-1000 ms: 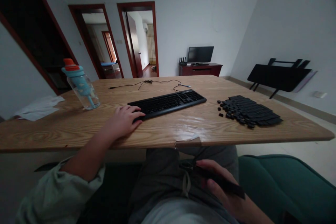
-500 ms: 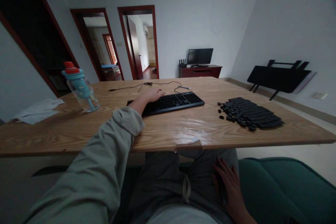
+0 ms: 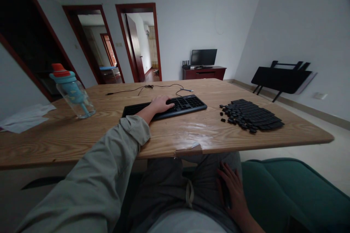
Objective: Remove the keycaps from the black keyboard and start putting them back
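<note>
My left hand (image 3: pixel 161 104) lies on top of a black keyboard (image 3: pixel 190 102) near its middle, fingers spread over the keys, arm stretched across the wooden table (image 3: pixel 82 131). The keyboard's cable (image 3: pixel 147 87) trails toward the far edge. A heap of loose black keycaps (image 3: pixel 251 116) sits to the right of the keyboard, apart from it. My right hand (image 3: pixel 232 189) rests flat on my right thigh below the table edge; a thin dark thing seems to lie under its fingers, but I cannot make it out.
A clear water bottle with a blue and orange lid (image 3: pixel 72 93) stands at the table's left. White paper (image 3: pixel 24 116) lies at the far left. A taped patch (image 3: pixel 191 149) marks the front edge. A green seat (image 3: pixel 287 185) is at my right.
My left hand went from the keyboard's near left corner to its middle. My right hand lowered the dark object it held and now lies flat on my thigh.
</note>
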Action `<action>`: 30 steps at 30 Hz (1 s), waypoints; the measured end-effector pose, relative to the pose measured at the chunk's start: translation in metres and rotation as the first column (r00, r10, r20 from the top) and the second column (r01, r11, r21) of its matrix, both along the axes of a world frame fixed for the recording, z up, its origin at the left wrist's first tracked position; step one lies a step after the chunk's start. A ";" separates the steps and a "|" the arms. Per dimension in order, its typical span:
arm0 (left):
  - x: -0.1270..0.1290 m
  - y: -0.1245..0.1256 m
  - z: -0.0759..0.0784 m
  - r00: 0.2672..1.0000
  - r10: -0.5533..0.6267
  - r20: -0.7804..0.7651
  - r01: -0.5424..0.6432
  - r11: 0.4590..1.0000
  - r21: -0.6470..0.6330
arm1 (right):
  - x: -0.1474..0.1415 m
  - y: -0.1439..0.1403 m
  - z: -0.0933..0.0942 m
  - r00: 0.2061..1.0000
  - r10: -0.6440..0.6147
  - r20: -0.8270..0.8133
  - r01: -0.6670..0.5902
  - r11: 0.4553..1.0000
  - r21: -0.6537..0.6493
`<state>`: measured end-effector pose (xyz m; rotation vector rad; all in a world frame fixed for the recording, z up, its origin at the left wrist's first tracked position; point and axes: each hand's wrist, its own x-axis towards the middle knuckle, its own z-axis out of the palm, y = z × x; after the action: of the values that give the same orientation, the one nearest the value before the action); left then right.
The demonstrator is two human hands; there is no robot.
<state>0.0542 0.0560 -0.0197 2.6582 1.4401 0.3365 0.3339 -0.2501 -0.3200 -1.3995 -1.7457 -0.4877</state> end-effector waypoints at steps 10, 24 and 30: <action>-0.007 -0.030 0.000 0.996 0.000 -0.094 0.008 0.997 0.083 | 0.003 -0.001 -0.002 0.999 0.023 0.040 -0.022 1.000 -0.018; -0.009 -0.066 0.003 0.988 -0.121 -0.098 0.128 0.990 0.067 | 0.002 -0.001 0.000 0.999 0.036 0.027 -0.034 0.999 -0.039; -0.001 -0.086 -0.001 0.983 -0.129 -0.130 0.143 0.984 0.105 | -0.002 -0.004 0.005 1.000 0.026 0.008 -0.025 0.997 -0.079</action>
<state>0.0530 -0.0303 -0.0206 2.8976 1.2964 0.2542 0.3321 -0.2538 -0.3146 -1.4300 -1.8056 -0.4153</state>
